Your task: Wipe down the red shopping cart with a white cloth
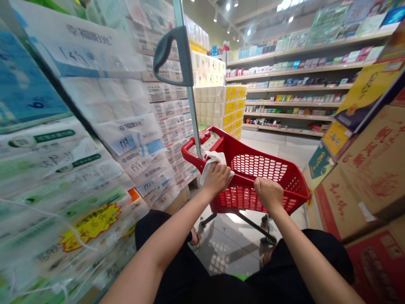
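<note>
Press with one side, brace with the other

I have my left hand closed over a crumpled white cloth, palm down, the fabric bunched between the fingers and the near rim of a red plastic basket with perforated walls. My right hand is closed on the same rim, a short stretch of bare plastic lying between the two. The basket sits directly ahead of both hands, its hollow opening beyond the knuckles.

As I judge it, doing this well depends on even pressure: the left fingers should follow the rim's curve, with the cloth spread flat under them rather than wadded. Its loose edges could slip or catch, so I'd tuck them in. The right hand should only steady; the basket rides on dark castors below the hands, and a hard push could roll it.

Just beyond the left hand rises a thin silver pole with a grey plastic loop handle, so I'd shorten any travel that way. Farther left, wrapped packs of white paper rolls are stacked high; out past the right hand stand brown cardboard cartons. Well ahead run long shelves of small packaged goods.
</note>
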Action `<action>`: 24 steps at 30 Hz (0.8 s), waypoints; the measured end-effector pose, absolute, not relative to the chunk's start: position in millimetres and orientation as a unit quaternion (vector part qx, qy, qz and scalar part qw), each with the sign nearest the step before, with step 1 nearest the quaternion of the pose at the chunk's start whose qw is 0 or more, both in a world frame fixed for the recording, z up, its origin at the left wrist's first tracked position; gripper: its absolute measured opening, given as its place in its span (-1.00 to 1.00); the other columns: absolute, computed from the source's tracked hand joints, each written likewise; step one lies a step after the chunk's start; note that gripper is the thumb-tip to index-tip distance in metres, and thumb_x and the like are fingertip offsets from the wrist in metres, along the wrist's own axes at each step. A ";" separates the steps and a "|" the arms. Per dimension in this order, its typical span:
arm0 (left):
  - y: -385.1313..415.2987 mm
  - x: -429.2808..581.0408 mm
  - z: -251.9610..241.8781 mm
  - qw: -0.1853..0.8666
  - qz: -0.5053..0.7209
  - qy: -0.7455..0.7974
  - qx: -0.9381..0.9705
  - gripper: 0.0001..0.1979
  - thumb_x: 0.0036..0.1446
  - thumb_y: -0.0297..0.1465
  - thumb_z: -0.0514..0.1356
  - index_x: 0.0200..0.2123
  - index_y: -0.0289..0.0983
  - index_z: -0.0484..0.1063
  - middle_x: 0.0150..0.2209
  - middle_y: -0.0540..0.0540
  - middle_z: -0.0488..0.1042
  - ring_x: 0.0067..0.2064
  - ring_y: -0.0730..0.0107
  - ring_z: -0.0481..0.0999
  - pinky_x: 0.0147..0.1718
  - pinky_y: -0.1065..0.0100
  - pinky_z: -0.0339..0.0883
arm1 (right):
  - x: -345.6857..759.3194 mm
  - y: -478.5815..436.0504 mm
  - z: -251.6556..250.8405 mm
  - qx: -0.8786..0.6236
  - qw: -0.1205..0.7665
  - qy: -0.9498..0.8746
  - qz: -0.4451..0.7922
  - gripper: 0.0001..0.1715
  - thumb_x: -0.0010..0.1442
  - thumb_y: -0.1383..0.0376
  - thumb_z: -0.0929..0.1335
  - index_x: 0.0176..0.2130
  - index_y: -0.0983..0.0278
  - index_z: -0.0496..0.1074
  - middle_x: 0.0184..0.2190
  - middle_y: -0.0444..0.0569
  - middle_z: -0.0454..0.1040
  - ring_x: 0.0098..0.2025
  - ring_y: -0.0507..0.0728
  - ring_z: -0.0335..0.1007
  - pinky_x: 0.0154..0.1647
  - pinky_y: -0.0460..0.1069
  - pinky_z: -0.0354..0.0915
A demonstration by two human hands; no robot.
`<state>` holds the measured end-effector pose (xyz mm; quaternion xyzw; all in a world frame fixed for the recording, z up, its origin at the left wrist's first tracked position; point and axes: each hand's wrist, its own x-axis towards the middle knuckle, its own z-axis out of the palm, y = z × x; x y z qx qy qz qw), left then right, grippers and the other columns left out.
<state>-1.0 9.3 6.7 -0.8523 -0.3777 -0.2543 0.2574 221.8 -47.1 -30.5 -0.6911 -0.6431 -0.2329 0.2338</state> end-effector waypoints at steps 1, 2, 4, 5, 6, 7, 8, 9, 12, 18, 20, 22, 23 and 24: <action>6.6 7.6 2.7 0.253 -0.252 -0.373 -0.856 -0.71 0.33 -0.24 -0.06 -0.11 -0.25 0.36 -0.11 -0.20 0.39 0.00 0.11 0.30 0.12 0.01 0.04 | 218.7 -47.6 -29.7 -0.688 0.233 -0.648 -0.230 -0.50 0.34 0.21 0.08 -0.47 0.29 0.39 -0.45 -0.02 0.50 -0.43 0.05 0.25 -0.42 0.00 -0.17; 3.7 16.3 -1.4 0.249 -0.251 -0.369 -0.860 -0.72 0.33 -0.24 -0.06 -0.13 -0.25 0.36 -0.12 -0.19 0.39 -0.02 0.12 0.30 0.12 0.00 0.03 | 215.3 -48.1 -29.1 -0.683 0.233 -0.653 -0.227 -0.50 0.35 0.21 0.08 -0.47 0.29 0.38 -0.45 -0.03 0.50 -0.42 0.05 0.26 -0.41 0.00 -0.16; -1.8 31.7 -9.4 0.240 -0.246 -0.363 -0.866 -0.72 0.33 -0.24 -0.06 -0.15 -0.24 0.36 -0.13 -0.17 0.38 -0.05 0.14 0.30 0.12 -0.01 0.02 | 207.4 -48.8 -28.4 -0.676 0.234 -0.663 -0.221 -0.51 0.36 0.21 0.08 -0.45 0.27 0.37 -0.43 -0.05 0.51 -0.41 0.06 0.28 -0.41 -0.01 -0.15; -4.2 37.5 -12.9 0.236 -0.245 -0.361 -0.868 -0.72 0.33 -0.24 -0.07 -0.16 -0.24 0.36 -0.14 -0.16 0.38 -0.06 0.16 0.30 0.12 0.00 0.02 | 203.2 -49.0 -28.1 -0.673 0.235 -0.666 -0.218 -0.52 0.36 0.21 0.07 -0.44 0.27 0.37 -0.43 -0.05 0.51 -0.40 0.06 0.29 -0.40 -0.01 -0.14; -5.9 41.5 -15.8 0.232 -0.244 -0.360 -0.870 -0.72 0.34 -0.24 -0.07 -0.16 -0.24 0.35 -0.14 -0.15 0.38 -0.06 0.17 0.30 0.11 0.01 0.02 | 199.0 -49.2 -27.8 -0.670 0.235 -0.670 -0.215 -0.53 0.36 0.20 0.07 -0.43 0.27 0.36 -0.43 -0.05 0.51 -0.40 0.06 0.29 -0.40 -0.01 -0.13; -6.9 43.3 -18.0 0.228 -0.244 -0.357 -0.872 -0.73 0.34 -0.25 -0.08 -0.16 -0.24 0.35 -0.14 -0.14 0.37 -0.06 0.18 0.29 0.11 0.02 0.03 | 195.0 -49.5 -27.3 -0.668 0.235 -0.674 -0.211 -0.53 0.37 0.20 0.07 -0.42 0.26 0.36 -0.42 -0.05 0.50 -0.39 0.06 0.30 -0.40 -0.01 -0.12; -7.0 43.0 -19.3 0.225 -0.244 -0.354 -0.874 -0.73 0.35 -0.26 -0.09 -0.16 -0.23 0.35 -0.15 -0.13 0.37 -0.06 0.18 0.29 0.11 0.04 0.03 | 191.1 -49.9 -26.6 -0.666 0.234 -0.678 -0.207 -0.54 0.37 0.20 0.07 -0.41 0.26 0.35 -0.41 -0.05 0.50 -0.38 0.06 0.31 -0.40 -0.01 -0.11; -6.2 40.8 -19.7 0.224 -0.243 -0.350 -0.876 -0.72 0.35 -0.26 -0.10 -0.16 -0.23 0.35 -0.15 -0.12 0.37 -0.06 0.19 0.29 0.10 0.06 0.04 | 187.7 -50.4 -25.6 -0.663 0.230 -0.683 -0.201 -0.55 0.37 0.19 0.07 -0.40 0.26 0.34 -0.41 -0.05 0.50 -0.38 0.06 0.32 -0.40 -0.01 -0.11; 0.1 26.4 -17.1 0.230 -0.230 -0.331 -0.886 -0.69 0.37 -0.24 -0.12 -0.12 -0.21 0.35 -0.15 -0.10 0.37 -0.08 0.22 0.30 0.05 0.10 0.07 | 181.4 -52.8 -20.2 -0.649 0.208 -0.711 -0.175 -0.56 0.39 0.15 0.04 -0.32 0.25 0.32 -0.37 -0.06 0.49 -0.36 0.05 0.34 -0.44 -0.02 -0.12; 14.0 1.6 -9.9 0.232 -0.213 -0.308 -0.897 -0.68 0.36 -0.20 -0.10 -0.09 -0.20 0.37 -0.15 -0.09 0.38 -0.10 0.23 0.30 0.02 0.13 0.08 | 206.6 -58.2 -11.0 -0.627 0.116 -0.760 -0.126 -0.53 0.37 -0.01 0.05 -0.24 0.19 0.31 -0.33 -0.08 0.50 -0.34 0.06 0.41 -0.52 -0.07 -0.14; 17.9 -2.0 -9.5 0.228 -0.217 -0.316 -0.895 -0.69 0.36 -0.21 -0.09 -0.12 -0.21 0.37 -0.15 -0.09 0.39 -0.11 0.23 0.30 0.02 0.13 0.08 | 223.2 -59.2 -13.3 -0.654 0.072 -0.744 -0.117 -0.46 0.34 -0.09 0.05 -0.29 0.20 0.32 -0.41 -0.07 0.50 -0.41 0.07 0.40 -0.51 -0.08 -0.11; 21.7 -5.2 -9.7 0.223 -0.221 -0.326 -0.892 -0.70 0.35 -0.21 -0.09 -0.15 -0.20 0.37 -0.16 -0.08 0.39 -0.12 0.24 0.30 0.03 0.11 0.07 | 235.6 -60.0 -17.7 -0.678 0.044 -0.726 -0.106 -0.42 0.32 -0.13 0.05 -0.33 0.21 0.32 -0.45 -0.06 0.50 -0.44 0.09 0.40 -0.50 -0.09 -0.07; 23.5 -6.9 -9.8 0.220 -0.224 -0.331 -0.890 -0.71 0.35 -0.22 -0.08 -0.15 -0.20 0.37 -0.16 -0.08 0.39 -0.11 0.24 0.30 0.05 0.11 0.06 | 238.9 -60.3 -19.9 -0.688 0.039 -0.718 -0.099 -0.41 0.31 -0.14 0.05 -0.33 0.21 0.33 -0.45 -0.05 0.50 -0.43 0.10 0.42 -0.50 -0.08 -0.05; 25.0 -8.6 -9.9 0.217 -0.226 -0.336 -0.888 -0.71 0.35 -0.22 -0.08 -0.15 -0.20 0.37 -0.17 -0.08 0.38 -0.11 0.24 0.30 0.06 0.10 0.05 | 240.1 -60.4 -21.8 -0.695 0.039 -0.712 -0.091 -0.40 0.31 -0.14 0.05 -0.32 0.21 0.33 -0.45 -0.05 0.50 -0.42 0.11 0.43 -0.49 -0.08 -0.03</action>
